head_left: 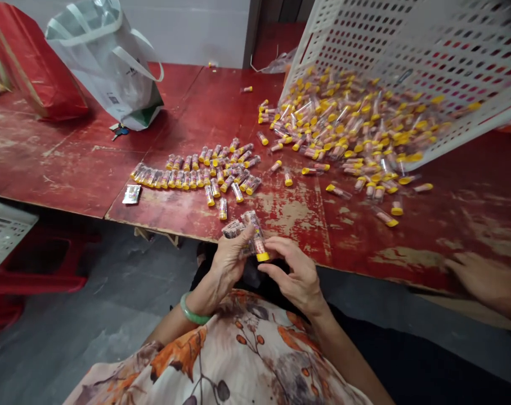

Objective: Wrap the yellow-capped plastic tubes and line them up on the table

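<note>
My left hand (pixel 230 256) is closed around several dark-printed small plastic wrappers (pixel 233 228), with its thumb over a clear tube (pixel 258 239) that has a yellow cap and pinkish contents. My right hand (pixel 297 273) has its thumb and forefinger at the tube's capped end, the thumb just under the cap. Both hands are at the table's front edge, above my lap. Just beyond them, rows of printed-wrapped tubes (pixel 183 179) lie on the red table (pixel 188 216), yellow caps toward me. Whether the held tube is inside a wrapper is hard to make out.
A tipped white basket (pixel 462 140) at the back right spills a heap of yellow-capped tubes (pixel 344 118). A white bag (pixel 124 79), a red bag (pixel 40 62), keys (pixel 119 131) and a silvery sachet (pixel 131 194) stand or lie leftward. Another person's hand (pixel 483 278) rests at the right edge.
</note>
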Tool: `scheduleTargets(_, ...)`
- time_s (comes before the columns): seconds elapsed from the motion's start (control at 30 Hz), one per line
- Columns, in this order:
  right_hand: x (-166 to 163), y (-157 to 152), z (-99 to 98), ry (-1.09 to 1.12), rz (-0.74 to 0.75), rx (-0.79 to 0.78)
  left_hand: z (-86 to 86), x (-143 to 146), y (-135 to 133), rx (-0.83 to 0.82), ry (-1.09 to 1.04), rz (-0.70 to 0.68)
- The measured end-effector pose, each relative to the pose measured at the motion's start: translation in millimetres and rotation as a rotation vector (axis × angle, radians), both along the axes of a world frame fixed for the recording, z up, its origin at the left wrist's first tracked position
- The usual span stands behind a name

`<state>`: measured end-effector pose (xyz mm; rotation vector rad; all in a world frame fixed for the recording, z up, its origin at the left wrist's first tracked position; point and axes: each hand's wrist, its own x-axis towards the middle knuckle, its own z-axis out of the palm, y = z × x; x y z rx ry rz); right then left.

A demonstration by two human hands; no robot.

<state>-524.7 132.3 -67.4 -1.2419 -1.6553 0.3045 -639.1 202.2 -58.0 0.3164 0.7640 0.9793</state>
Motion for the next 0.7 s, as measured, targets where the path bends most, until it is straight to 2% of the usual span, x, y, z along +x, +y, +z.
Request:
scheduleTargets(0.07, -0.3, -2.4, 1.5, 0.027, -0.057, 0.043, 2.8, -1.8, -0.3, -0.006, -0.009, -0.039)
scheduleTargets(0.13, -3.4, -2.3, 0.9, 0.033, -0.188, 0.122, 4.7, -2.1, -3.7, -0.025, 0.003, -0.066)
scheduleTargets(0.23, -8.0, 0.7, -1.0, -0.100, -0.290, 0.227, 5.2, -1.4, -10.4, -0.036, 0.013, -0.072)
scheduleTargets(0.37, -8.8, 1.7, -3.5, -0.251, -0.288, 0.299, 3.1, -0.3, -16.3, -0.039, 0.040, -0.042)
scheduleTargets(0.6, -6.4, -1.7, -14.3, -0.270, -0.313, 0.360, 3.8, 3.1, -28.2, -0.080, 0.075, 0.024)
scheduleTargets(0.7, -4.0, -0.5, -15.9, -0.205, -0.286, 0.341, 2.9, 4.4, -29.9, -0.076, 0.081, 0.026)
